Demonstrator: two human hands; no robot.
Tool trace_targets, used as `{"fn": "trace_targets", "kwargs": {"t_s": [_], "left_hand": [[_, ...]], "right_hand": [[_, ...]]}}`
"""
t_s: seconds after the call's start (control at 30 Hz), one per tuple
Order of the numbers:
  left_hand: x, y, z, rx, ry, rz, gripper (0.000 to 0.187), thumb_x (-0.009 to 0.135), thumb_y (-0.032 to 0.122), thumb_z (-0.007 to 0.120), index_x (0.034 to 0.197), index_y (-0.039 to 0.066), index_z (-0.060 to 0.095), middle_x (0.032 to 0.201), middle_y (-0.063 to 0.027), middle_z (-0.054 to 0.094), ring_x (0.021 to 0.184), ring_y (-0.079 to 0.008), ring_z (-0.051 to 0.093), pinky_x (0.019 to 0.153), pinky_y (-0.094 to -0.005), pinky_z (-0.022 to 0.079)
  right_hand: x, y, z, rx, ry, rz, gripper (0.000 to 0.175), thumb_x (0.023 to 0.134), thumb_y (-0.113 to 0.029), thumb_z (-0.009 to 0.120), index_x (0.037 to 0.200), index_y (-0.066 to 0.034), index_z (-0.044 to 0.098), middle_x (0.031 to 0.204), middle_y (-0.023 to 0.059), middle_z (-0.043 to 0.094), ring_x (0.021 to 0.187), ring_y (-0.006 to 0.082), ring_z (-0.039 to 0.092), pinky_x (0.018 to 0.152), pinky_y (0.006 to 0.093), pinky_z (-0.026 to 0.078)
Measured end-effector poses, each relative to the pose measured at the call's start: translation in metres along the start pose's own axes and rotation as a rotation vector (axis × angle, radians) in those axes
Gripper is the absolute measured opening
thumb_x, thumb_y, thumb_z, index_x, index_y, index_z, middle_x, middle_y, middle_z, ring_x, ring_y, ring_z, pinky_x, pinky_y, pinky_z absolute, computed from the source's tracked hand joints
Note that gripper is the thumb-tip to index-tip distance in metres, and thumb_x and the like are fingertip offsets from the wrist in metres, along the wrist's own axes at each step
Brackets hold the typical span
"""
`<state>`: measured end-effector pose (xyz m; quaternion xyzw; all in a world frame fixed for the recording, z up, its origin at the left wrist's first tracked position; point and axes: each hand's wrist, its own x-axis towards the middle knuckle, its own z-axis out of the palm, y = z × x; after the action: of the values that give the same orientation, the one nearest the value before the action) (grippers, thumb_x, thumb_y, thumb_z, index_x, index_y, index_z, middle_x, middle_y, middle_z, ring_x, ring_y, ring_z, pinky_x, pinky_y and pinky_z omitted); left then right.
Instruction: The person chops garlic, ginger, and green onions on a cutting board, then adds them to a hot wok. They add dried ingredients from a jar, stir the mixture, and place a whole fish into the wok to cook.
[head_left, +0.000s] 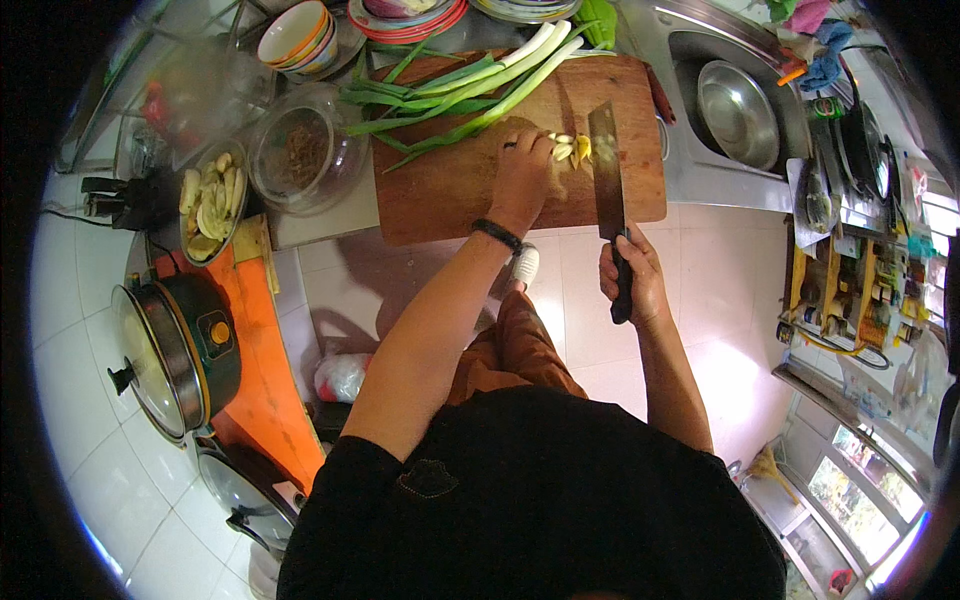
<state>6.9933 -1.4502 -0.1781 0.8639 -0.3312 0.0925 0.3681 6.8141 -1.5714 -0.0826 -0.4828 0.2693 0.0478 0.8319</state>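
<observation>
My right hand (637, 274) grips the black handle of a kitchen cleaver (609, 176). The blade points away from me over a wooden cutting board (465, 199), just right of several garlic cloves and yellowish ginger-like pieces (574, 148). On the board, my left hand (523, 176) rests with curled fingers close to the cloves' left side; whether it pinches any is hidden. A dark band circles that wrist. Long green-and-white scallions or leeks (480, 94) lie across the board's far left part, beyond my left hand.
Left of the board are a lidded clear bowl (337, 161) and a dish of pale peeled pieces (217, 196). An electric pot (199, 352) stands on an orange surface (259, 337). To the right, a metal basin (739, 112) sits in the sink (682, 56). Stacked bowls (289, 37) stand behind.
</observation>
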Motion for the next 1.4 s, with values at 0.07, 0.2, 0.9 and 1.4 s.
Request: {"fn": "trace_targets", "kwargs": {"t_s": [0.07, 0.2, 0.9, 1.4], "left_hand": [[0.006, 0.001, 0.008, 0.04, 0.052, 0.0, 0.023, 0.078, 0.005, 0.063, 0.101, 0.007, 0.061, 0.105, -0.012, 0.06, 0.105, -0.0335, 0.056, 0.089, -0.0437, 0.046], [0.0, -0.004, -0.001, -0.06, -0.141, -0.16, 0.025, 0.081, 0.002, 0.06, 0.105, 0.005, 0.059, 0.109, -0.0131, 0.061, 0.108, -0.0355, 0.055, 0.089, -0.0459, 0.046], [-0.048, -0.024, -0.056, -0.05, 0.031, -0.186, 0.035, 0.081, 0.009, 0.07, 0.114, 0.004, 0.059, 0.12, -0.015, 0.059, 0.111, -0.0393, 0.053, 0.095, -0.0472, 0.043], [-0.078, -0.048, -0.089, 0.093, 0.045, -0.045, 0.023, 0.086, 0.005, 0.064, 0.109, 0.006, 0.061, 0.114, -0.0128, 0.059, 0.104, -0.0362, 0.056, 0.089, -0.0471, 0.045]], "right_hand": [[-0.002, 0.003, -0.004, 0.018, -0.008, -0.031, 0.038, 0.1, -0.019, 0.047, 0.136, -0.0073, 0.046, 0.062, 0.0017, 0.044, 0.044, 0.0095, 0.041, 0.039, 0.0225, 0.035], [-0.006, 0.008, -0.006, 0.001, -0.007, -0.021, 0.048, 0.1, -0.017, 0.047, 0.146, -0.0078, 0.038, 0.063, 0.0016, 0.046, 0.044, 0.0088, 0.042, 0.04, 0.0207, 0.037], [0.005, 0.016, 0.042, -1.013, 0.208, -0.459, 0.064, 0.093, -0.011, 0.058, 0.152, -0.011, 0.033, 0.082, 0.0204, 0.067, 0.071, 0.0295, 0.07, 0.066, 0.0366, 0.053], [-0.017, 0.024, 0.066, -1.1, 0.437, -1.009, 0.067, 0.087, 0.001, 0.058, 0.15, -0.0044, 0.035, 0.126, 0.0309, 0.059, 0.092, 0.0323, 0.072, 0.074, 0.0387, 0.058]]}}
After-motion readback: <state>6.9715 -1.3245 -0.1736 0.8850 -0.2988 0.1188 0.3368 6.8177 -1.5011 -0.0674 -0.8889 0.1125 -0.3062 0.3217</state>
